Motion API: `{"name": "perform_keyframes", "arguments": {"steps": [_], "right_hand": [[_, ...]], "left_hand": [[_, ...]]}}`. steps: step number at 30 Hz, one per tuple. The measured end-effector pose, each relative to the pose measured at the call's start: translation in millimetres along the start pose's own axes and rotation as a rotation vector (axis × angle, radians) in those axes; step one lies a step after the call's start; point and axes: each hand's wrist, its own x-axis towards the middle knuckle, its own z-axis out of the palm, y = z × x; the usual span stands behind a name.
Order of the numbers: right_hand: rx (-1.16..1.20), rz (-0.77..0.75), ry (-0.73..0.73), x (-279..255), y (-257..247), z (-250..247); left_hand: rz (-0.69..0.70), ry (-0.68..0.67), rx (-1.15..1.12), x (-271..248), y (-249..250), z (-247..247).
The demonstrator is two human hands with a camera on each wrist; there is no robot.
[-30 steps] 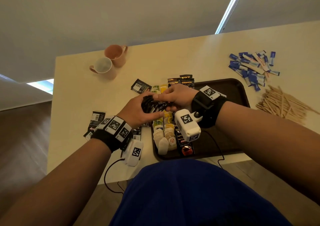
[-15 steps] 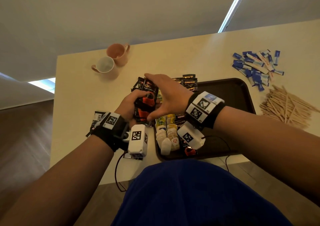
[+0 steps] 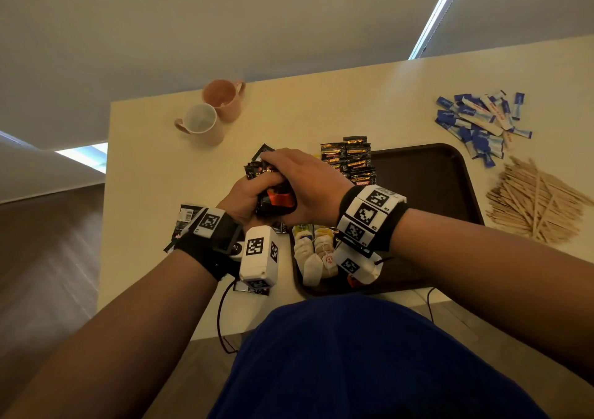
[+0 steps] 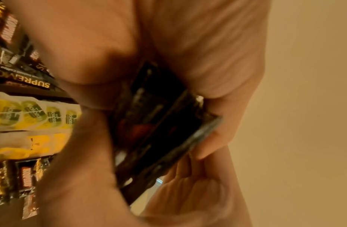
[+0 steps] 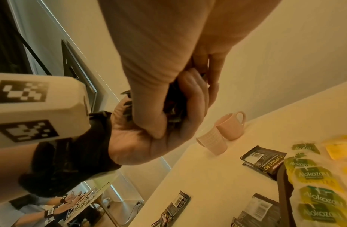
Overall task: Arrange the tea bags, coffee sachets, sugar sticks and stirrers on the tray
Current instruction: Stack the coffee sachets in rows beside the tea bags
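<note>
Both hands hold one stack of black coffee sachets point(image 3: 277, 197) point(image 4: 160, 130) just left of the dark brown tray point(image 3: 434, 177). My left hand point(image 3: 254, 190) grips the stack from below and the side. My right hand point(image 3: 286, 174) curls over its top, with the thumb point(image 5: 149, 98) pressed against the sachets point(image 5: 174, 109). The tray's left end holds a column of tea bags point(image 3: 316, 251) point(image 5: 314, 176) and gold-black coffee sachets point(image 3: 352, 158). Blue sugar sticks point(image 3: 479, 119) and wooden stirrers point(image 3: 533, 203) lie on the table to the right of the tray.
Two pink mugs point(image 3: 221, 97) point(image 5: 227, 127) stand at the table's far left. Loose black sachets point(image 3: 186, 216) point(image 5: 265, 159) lie on the table left of the tray. The table's left edge point(image 3: 107, 193) is close to my left wrist.
Both hands carried the stack of sachets leftward and farther away, from above the tea bags to beside the tray. The right hand has closed over the stack's top.
</note>
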Motion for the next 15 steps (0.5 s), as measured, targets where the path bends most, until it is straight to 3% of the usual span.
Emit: {"name": "perform_keyframes", "arguments": {"steps": [4, 10, 15], "right_hand": [[0.023, -0.007, 0.009, -5.2, 2.2, 0.9], [0.1, -0.04, 0.072, -19.1, 14.8, -0.5], [0.151, -0.074, 0.114, -40.2, 29.1, -5.6]], "left_hand": [[0.002, -0.005, -0.009, 2.6, -1.8, -3.9], [0.0, -0.175, -0.064, 3.6, -11.2, 2.1], [-0.007, -0.15, 0.043, -3.0, -15.1, 24.8]]}}
